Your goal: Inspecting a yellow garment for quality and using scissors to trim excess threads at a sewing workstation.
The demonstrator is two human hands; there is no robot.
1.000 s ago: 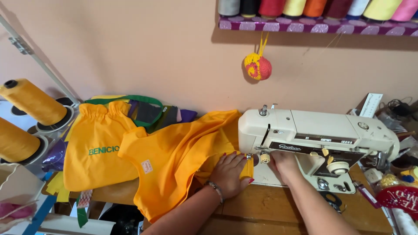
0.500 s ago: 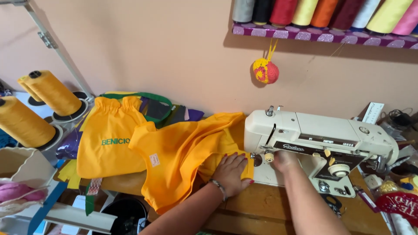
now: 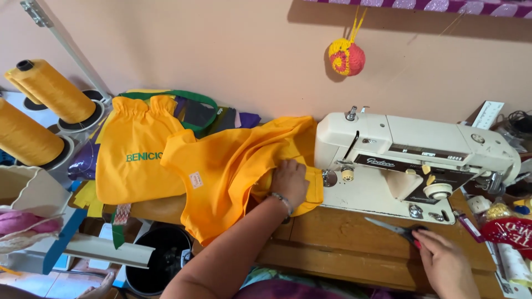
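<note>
My left hand [image 3: 288, 180] lies flat on a yellow garment [image 3: 233, 166] spread on the wooden table [image 3: 338, 243], pressing it down just left of the white sewing machine [image 3: 413, 160]. A bracelet circles that wrist. My right hand [image 3: 443, 263] is at the table's front right, its fingers closed around the dark handles of a pair of scissors [image 3: 396, 228] whose blades point left along the table. A second yellow cloth piece with green lettering [image 3: 136, 158] rests to the left of the garment.
Two large yellow thread cones [image 3: 52, 91] stand at the left. A crocheted red and yellow ball [image 3: 347, 57] hangs on the wall. A black bin [image 3: 158, 260] sits under the table. Clutter fills the right edge [image 3: 510, 227].
My right hand has left the needle area of the machine and moved down right onto the scissors. My left hand stays on the garment. The view has tilted downward.
</note>
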